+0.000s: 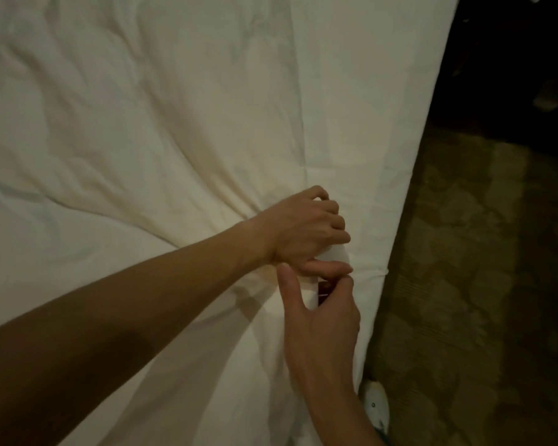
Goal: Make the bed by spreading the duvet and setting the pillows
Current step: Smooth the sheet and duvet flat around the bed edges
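Because the duvet (136, 117) lies creased, left hand (306, 230) bunches its edge in curled fingers; right hand (326, 320) pinches same fold; likely to tug flat.

left hand (306, 228) grips bunched white duvet (136, 117) | right hand (322, 313) pinches same fold just beside it | patterned floor (480, 284) right

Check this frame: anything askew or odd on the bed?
The duvet is not flat: creases fan out from where the left hand bunches a fold near the bed's right edge, and the right hand pinches the same fold just below. No stains or tears show.
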`<move>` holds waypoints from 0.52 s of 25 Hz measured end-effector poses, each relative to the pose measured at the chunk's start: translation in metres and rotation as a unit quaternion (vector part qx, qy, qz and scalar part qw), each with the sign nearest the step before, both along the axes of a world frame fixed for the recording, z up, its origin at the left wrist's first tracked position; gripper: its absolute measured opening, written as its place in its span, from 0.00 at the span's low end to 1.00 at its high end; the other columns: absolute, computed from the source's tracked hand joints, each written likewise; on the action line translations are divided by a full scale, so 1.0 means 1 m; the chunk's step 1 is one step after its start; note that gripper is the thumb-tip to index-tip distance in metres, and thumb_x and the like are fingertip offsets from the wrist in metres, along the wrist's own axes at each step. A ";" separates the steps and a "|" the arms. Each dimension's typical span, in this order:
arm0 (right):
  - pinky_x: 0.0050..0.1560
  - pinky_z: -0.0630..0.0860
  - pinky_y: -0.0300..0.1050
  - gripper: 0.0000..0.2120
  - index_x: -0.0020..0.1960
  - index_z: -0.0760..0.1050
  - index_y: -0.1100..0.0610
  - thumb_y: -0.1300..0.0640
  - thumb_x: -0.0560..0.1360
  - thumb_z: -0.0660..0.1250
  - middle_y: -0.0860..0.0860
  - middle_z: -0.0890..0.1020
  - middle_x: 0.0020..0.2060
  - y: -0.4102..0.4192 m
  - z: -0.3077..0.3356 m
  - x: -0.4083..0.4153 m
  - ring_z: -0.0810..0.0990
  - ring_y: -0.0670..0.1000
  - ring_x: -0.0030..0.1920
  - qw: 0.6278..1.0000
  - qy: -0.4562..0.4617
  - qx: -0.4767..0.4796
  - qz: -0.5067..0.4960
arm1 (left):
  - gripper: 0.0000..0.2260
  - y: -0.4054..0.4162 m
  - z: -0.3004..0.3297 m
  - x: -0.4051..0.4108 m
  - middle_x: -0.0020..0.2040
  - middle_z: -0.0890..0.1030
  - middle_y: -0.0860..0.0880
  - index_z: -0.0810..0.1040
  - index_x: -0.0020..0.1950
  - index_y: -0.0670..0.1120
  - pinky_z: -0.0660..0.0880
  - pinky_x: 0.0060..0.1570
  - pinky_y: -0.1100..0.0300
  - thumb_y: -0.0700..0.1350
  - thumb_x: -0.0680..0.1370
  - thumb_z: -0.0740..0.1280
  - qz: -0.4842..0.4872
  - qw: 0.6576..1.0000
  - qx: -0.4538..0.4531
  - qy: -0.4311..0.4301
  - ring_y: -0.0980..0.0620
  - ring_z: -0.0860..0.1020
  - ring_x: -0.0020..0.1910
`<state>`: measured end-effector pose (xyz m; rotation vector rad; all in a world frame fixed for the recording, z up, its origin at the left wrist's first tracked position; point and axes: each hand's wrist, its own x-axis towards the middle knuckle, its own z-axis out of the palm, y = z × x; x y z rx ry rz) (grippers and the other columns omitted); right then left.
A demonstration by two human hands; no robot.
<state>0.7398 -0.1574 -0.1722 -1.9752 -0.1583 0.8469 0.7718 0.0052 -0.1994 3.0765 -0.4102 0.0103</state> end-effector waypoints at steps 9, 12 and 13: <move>0.68 0.73 0.55 0.56 0.75 0.58 0.47 0.17 0.55 0.51 0.46 0.70 0.71 0.068 0.034 0.069 0.73 0.50 0.67 0.994 -0.030 -0.014 0.105 | 0.32 0.086 0.060 0.028 0.57 0.83 0.47 0.80 0.62 0.46 0.69 0.60 0.48 0.65 0.80 0.46 0.093 0.996 -0.003 -0.018 0.47 0.78 0.56; 0.69 0.72 0.55 0.57 0.76 0.57 0.49 0.17 0.57 0.50 0.46 0.68 0.73 0.106 0.039 0.086 0.71 0.51 0.70 0.992 -0.036 -0.013 0.122 | 0.32 0.124 0.069 0.043 0.57 0.83 0.49 0.80 0.62 0.47 0.68 0.60 0.49 0.66 0.80 0.46 0.106 0.994 0.020 -0.011 0.48 0.77 0.56; 0.70 0.71 0.55 0.57 0.77 0.57 0.50 0.17 0.57 0.50 0.47 0.68 0.73 0.120 0.035 0.090 0.70 0.51 0.70 0.992 -0.039 -0.010 0.119 | 0.33 0.137 0.066 0.050 0.57 0.83 0.49 0.80 0.62 0.47 0.68 0.60 0.49 0.66 0.80 0.46 0.104 0.994 0.019 -0.010 0.48 0.77 0.56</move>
